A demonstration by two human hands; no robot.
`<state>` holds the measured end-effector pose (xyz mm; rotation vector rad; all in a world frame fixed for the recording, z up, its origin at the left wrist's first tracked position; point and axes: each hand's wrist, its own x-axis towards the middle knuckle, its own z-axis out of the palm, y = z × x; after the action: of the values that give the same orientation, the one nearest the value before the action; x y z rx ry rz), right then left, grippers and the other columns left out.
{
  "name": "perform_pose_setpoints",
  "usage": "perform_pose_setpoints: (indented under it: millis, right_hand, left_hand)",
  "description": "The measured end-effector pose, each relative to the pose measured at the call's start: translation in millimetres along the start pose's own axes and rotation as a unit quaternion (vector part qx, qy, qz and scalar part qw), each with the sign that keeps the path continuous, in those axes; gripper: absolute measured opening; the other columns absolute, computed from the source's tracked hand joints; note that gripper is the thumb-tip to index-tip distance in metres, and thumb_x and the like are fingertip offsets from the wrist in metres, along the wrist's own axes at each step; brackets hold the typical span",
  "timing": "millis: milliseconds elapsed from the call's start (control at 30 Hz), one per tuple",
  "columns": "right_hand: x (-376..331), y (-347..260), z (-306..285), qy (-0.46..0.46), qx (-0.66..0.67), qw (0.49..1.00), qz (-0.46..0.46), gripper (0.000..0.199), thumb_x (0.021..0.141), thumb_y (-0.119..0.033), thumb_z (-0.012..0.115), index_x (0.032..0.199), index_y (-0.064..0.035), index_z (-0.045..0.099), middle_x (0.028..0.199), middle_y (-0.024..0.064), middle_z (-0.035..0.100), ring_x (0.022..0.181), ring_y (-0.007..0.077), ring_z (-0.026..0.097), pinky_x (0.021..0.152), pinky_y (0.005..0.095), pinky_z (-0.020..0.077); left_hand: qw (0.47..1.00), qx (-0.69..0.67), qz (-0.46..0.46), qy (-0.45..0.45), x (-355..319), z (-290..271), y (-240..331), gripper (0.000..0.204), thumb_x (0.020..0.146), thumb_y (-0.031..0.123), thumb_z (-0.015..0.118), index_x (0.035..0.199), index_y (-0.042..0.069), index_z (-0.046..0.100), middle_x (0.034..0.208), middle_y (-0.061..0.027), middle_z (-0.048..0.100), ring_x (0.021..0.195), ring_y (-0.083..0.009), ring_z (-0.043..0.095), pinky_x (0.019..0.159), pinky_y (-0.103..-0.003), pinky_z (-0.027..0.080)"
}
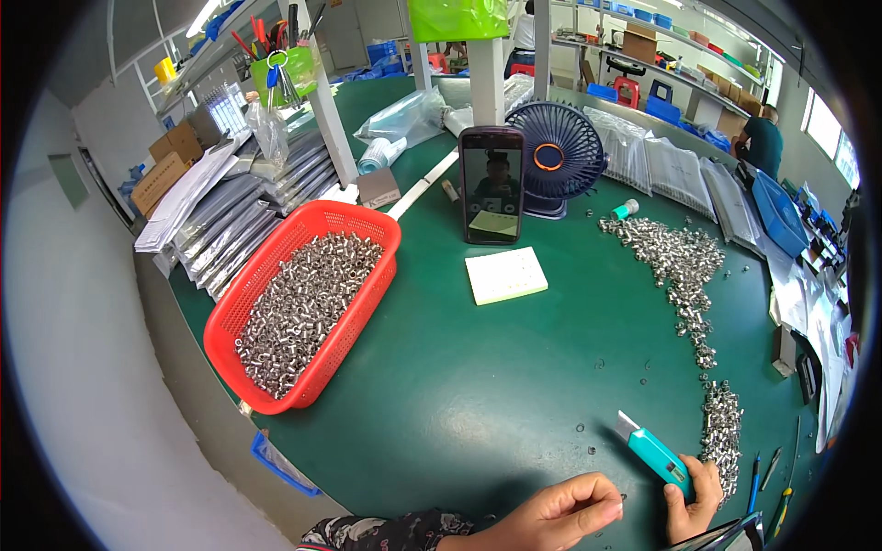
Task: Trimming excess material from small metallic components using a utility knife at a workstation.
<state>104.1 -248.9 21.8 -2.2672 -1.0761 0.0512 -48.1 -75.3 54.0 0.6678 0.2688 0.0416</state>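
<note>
My right hand (695,507) is wrapped round a teal utility knife (656,454). Its pale blade is out and points up and to the left, above the table. Just left of it, my left hand (568,511) has thumb and fingers pinched together. Whatever is between those fingertips is too small to make out. A pile of small silver metal sleeves (722,424) lies right beside my right hand. Farther back spreads a larger heap of the same sleeves (675,262). A few tiny dark rings (592,450) are scattered on the green table (441,395).
A red perforated basket (308,390) full of metal sleeves stands at the left. Behind the table's middle are a note pad (505,275), an upright phone (492,188) and a fan (556,151). Screwdrivers (781,512) lie at the right. Another person (761,142) sits far off.
</note>
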Motion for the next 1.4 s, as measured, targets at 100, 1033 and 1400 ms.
perform_pose_setpoints:
  millis: [100,1033,1400]
  right_hand:
    - [0.0,-0.7,-0.4,-0.002,0.012,1.000,-0.003,0.032,0.074,-0.009,0.058,0.104,-0.0002,0.054,0.088,0.0161,0.055,0.079,0.0292,0.051,0.074,0.0338,0.0399]
    - [-0.9,0.1,-1.5,0.033,-0.010,0.999,-0.015,0.032,0.074,-0.011,0.058,0.105,-0.0012,0.054,0.092,0.0166,0.057,0.083,0.0307,0.053,0.078,0.0356,0.0398]
    - [0.5,-2.4,-3.6,0.034,-0.024,0.999,-0.019,0.031,0.075,-0.013,0.057,0.104,-0.0016,0.055,0.093,0.0165,0.057,0.085,0.0308,0.053,0.078,0.0352,0.0398]
  left_hand:
    - [1.000,0.001,-0.008,-0.003,-1.0,-1.8,-0.9,0.007,0.085,0.011,0.049,0.084,0.005,0.051,0.072,0.0039,0.049,0.063,-0.0025,0.042,0.054,-0.016,0.033]
    - [0.999,-0.007,-0.006,0.047,7.2,-4.8,-2.9,0.007,0.085,0.012,0.048,0.089,0.006,0.048,0.067,0.0033,0.046,0.055,-0.0016,0.036,0.048,-0.014,0.028]
    - [1.000,0.000,0.002,0.022,11.8,-8.1,-4.6,0.008,0.085,0.011,0.049,0.090,0.006,0.048,0.068,0.0025,0.046,0.054,-0.0018,0.036,0.046,-0.014,0.028]
